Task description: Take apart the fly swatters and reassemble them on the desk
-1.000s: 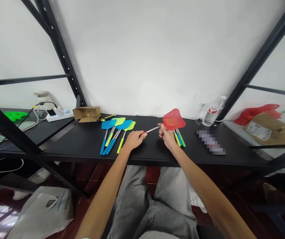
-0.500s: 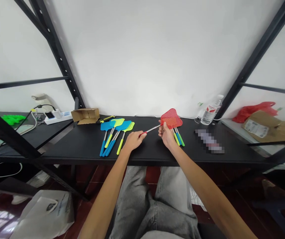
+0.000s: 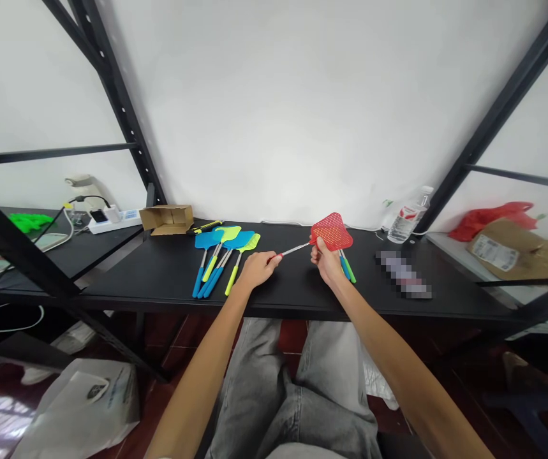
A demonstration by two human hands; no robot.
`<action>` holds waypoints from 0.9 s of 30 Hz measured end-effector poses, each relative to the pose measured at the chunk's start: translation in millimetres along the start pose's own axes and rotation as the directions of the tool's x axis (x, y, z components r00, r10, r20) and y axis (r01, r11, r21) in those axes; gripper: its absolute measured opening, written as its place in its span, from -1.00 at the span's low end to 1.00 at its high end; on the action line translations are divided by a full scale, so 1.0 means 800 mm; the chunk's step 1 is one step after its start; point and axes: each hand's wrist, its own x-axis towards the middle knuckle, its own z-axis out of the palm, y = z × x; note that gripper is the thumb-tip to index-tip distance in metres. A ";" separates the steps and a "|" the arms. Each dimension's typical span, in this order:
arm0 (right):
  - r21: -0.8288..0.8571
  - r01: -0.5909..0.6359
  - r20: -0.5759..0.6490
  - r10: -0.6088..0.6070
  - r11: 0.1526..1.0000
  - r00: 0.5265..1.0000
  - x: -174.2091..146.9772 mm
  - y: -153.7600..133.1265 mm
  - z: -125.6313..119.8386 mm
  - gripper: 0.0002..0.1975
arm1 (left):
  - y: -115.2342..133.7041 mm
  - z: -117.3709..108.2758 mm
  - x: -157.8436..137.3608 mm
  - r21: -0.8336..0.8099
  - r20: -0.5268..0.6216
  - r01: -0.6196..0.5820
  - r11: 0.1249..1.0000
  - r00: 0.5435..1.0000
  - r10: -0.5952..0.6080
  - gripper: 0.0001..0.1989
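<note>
A red fly swatter (image 3: pixel 332 231) with a metal rod is held across the black table, its perforated head to the right. My left hand (image 3: pixel 258 270) is closed around its red handle. My right hand (image 3: pixel 324 260) grips it where the rod meets the head. Under the red head and right hand lie other swatters, of which a green handle (image 3: pixel 349 268) and a blue one show; their heads are hidden. Left of my left hand rests a spread of several blue and yellow-green fly swatters (image 3: pixel 239 240), handles toward me.
A small open cardboard box (image 3: pixel 167 220) and a yellow-black cutter (image 3: pixel 207 227) lie at the back left. To the right stand a water bottle (image 3: pixel 408 218) and a blurred-out object (image 3: pixel 404 274). Black shelf posts (image 3: pixel 487 127) rise on both sides. A power strip (image 3: pixel 115 220) sits far left.
My right hand has shifted slightly right along the red swatter and now closes more firmly at the head's base. The left hand keeps its hold. The camera view has tilted a little.
</note>
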 end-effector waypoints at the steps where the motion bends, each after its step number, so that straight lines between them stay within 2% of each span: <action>1: -0.009 0.004 0.014 -0.004 1.000 1.000 0.000 -0.001 0.000 -0.52 | 0.000 0.000 0.000 0.000 0.000 0.000 1.000 1.000 0.000 -0.57; 13: -0.088 -0.006 0.118 0.017 0.996 0.993 -0.007 -0.004 0.006 -0.52 | -0.001 -0.002 0.001 -0.036 0.003 -0.010 0.999 1.000 0.011 -0.56; 15: -0.174 0.016 0.169 0.014 0.985 0.985 -0.007 0.000 0.007 -0.53 | -0.001 -0.001 0.002 -0.048 -0.003 -0.014 0.999 1.000 0.014 -0.56; 18: -0.378 0.076 0.346 0.064 0.923 0.936 -0.007 0.009 0.013 -0.55 | 0.001 0.001 0.003 -0.080 -0.027 -0.033 0.996 0.999 0.031 -0.55; 20: -0.450 0.117 0.396 0.081 0.885 0.915 -0.006 0.016 0.016 -0.55 | 0.002 0.001 0.003 -0.097 -0.038 -0.054 0.994 0.998 0.050 -0.57; 25: -0.474 0.131 0.362 0.056 0.871 0.931 -0.003 0.027 0.016 -0.57 | 0.008 0.001 0.000 -0.067 0.000 -0.128 0.989 0.992 0.129 -0.61; 27: -0.464 0.132 0.310 0.021 0.876 0.950 -0.001 0.027 0.013 -0.58 | 0.010 0.000 -0.001 -0.055 0.012 -0.146 0.988 0.989 0.147 -0.59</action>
